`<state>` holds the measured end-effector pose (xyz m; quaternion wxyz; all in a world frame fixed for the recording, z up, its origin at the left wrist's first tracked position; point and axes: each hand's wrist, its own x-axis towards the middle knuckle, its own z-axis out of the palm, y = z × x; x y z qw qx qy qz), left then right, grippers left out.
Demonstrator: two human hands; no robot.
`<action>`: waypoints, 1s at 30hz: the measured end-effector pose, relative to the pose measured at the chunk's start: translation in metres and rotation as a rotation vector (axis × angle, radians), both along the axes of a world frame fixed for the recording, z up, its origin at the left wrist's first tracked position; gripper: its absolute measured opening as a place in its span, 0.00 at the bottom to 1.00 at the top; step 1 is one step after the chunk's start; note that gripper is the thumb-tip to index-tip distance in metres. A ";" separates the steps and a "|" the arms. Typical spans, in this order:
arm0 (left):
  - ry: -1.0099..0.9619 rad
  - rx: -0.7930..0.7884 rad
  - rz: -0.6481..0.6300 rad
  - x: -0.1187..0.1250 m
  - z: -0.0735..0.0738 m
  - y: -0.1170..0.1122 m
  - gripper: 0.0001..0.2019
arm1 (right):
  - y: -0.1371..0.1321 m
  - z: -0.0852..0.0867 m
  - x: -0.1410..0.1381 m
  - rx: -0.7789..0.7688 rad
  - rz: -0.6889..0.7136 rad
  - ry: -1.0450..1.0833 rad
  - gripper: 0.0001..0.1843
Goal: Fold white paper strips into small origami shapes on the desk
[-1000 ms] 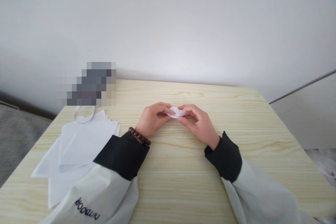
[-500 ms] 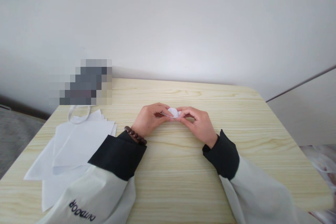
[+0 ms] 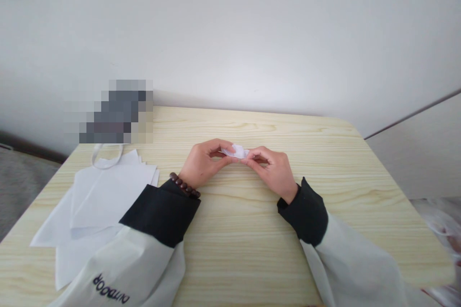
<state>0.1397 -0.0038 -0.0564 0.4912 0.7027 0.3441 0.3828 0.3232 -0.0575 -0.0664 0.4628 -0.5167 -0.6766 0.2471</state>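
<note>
Both my hands meet at the middle of a light wooden table [image 3: 252, 230]. My left hand [image 3: 203, 165], with a brown bead bracelet at the wrist, pinches one end of a small folded piece of white paper [image 3: 238, 150]. My right hand [image 3: 273, 171] pinches the other end with thumb and fingertips. The paper is held just above the tabletop, mostly hidden by the fingers. Both hands are closed on it.
A loose stack of white paper sheets [image 3: 101, 201] lies at the left of the table. Behind it a white loop [image 3: 106, 156] and a blurred-out dark object [image 3: 111, 112] sit near the wall. The table's right edge drops off near a pale cabinet [image 3: 418, 153].
The fingers have shifted slightly on the small paper, which looks a little more crumpled. The view has drifted a bit; the hands stay at the same spot.
</note>
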 end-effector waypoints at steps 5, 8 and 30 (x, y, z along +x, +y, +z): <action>0.125 0.130 -0.068 -0.003 0.002 0.001 0.19 | 0.000 0.000 0.004 0.131 0.047 -0.244 0.04; 0.212 0.252 -0.076 -0.003 0.005 0.002 0.12 | 0.000 0.000 0.006 0.153 0.040 -0.315 0.04; 0.419 0.349 -0.036 -0.003 0.006 -0.001 0.09 | -0.001 0.006 0.001 0.240 -0.008 -0.556 0.07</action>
